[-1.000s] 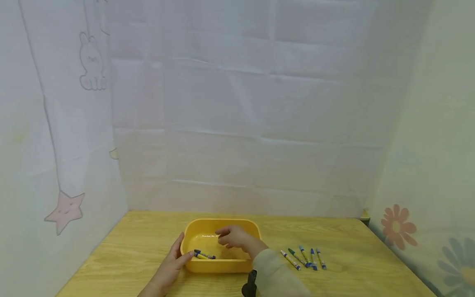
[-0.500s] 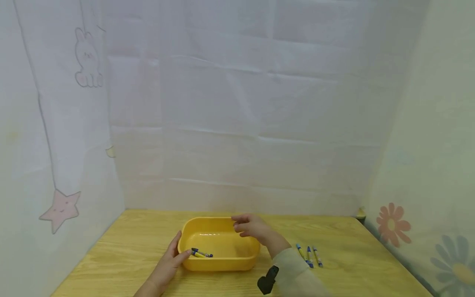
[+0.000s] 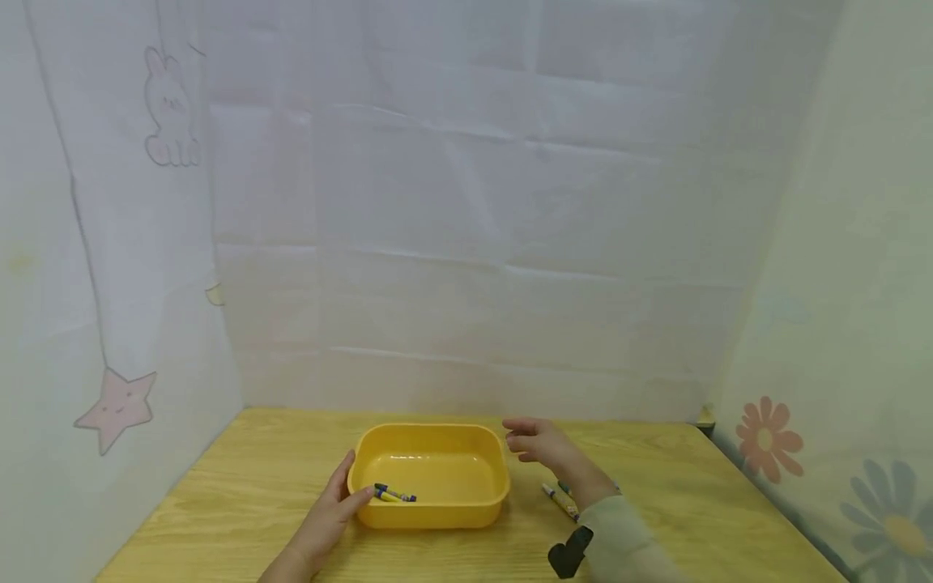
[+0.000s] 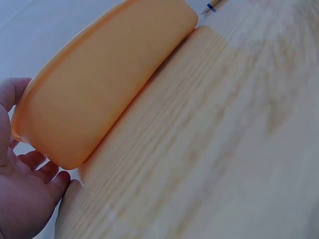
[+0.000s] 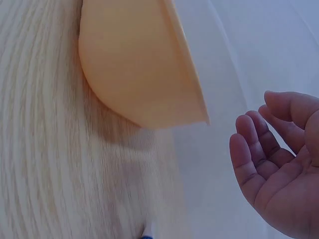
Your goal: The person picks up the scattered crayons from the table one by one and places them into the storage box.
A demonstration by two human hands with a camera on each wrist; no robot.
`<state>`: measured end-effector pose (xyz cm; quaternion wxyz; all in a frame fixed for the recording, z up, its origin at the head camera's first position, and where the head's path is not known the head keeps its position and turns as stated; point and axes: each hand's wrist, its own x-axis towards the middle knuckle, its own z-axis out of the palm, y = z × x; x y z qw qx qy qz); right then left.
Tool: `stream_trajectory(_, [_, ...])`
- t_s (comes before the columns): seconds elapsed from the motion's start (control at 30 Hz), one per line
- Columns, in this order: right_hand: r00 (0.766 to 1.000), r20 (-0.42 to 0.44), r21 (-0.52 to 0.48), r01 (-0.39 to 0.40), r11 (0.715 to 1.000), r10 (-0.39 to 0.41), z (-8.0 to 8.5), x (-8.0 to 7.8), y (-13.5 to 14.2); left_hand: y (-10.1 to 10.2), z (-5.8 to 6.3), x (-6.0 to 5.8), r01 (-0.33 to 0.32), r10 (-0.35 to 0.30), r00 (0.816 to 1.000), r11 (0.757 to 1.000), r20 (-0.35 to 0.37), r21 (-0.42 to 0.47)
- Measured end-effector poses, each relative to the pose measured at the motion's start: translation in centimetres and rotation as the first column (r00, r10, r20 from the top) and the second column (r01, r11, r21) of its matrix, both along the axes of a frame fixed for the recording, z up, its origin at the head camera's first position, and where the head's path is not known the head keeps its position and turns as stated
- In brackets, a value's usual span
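Observation:
On the wooden table stands a yellow plastic basin (image 3: 430,517). My left hand (image 3: 324,518) holds its left end, thumb over the rim and fingers along the outside; the left wrist view shows these fingers (image 4: 46,172) against the outer wall. Inside the basin, near the left thumb, lie a few crayons (image 3: 394,495) with blue and yellow wrappers. My right hand (image 3: 543,444) hovers just right of the basin, holding nothing, its fingers loosely bent in the right wrist view. More crayons (image 3: 560,502) lie on the table below the right forearm, which partly hides them.
The wooden table (image 3: 240,486) reaches back to a creased white sheet (image 3: 466,243). Printed cloths flank it, with a pink star (image 3: 117,409) at left and a red flower (image 3: 765,440) at right. A black device (image 3: 571,552) sits on the right wrist.
My right hand has moved right, from above the inside of the basin to beyond its right rim, its forearm now covering part of the loose crayons. The left hand keeps its hold.

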<state>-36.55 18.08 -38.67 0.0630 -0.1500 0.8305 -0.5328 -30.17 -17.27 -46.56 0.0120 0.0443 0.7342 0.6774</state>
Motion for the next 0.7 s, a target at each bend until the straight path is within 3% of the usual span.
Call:
stream_trajectory(0.47, [0.995, -0.031, 0.004, 0.099, 0.995, -0.099, -1.0, 1.4, 6.1, -0.1, 0.1, -0.1, -0.004, 0.005, 1.000, 1.000, 0.025, -0.012])
stream_trajectory(0.7, [0.983, -0.021, 0.022, 0.185, 0.983, -0.184, -2.0, 2.6, 9.3, -0.1, 0.0, -0.3, 0.009, -0.008, 1.000, 1.000, 0.016, -0.014])
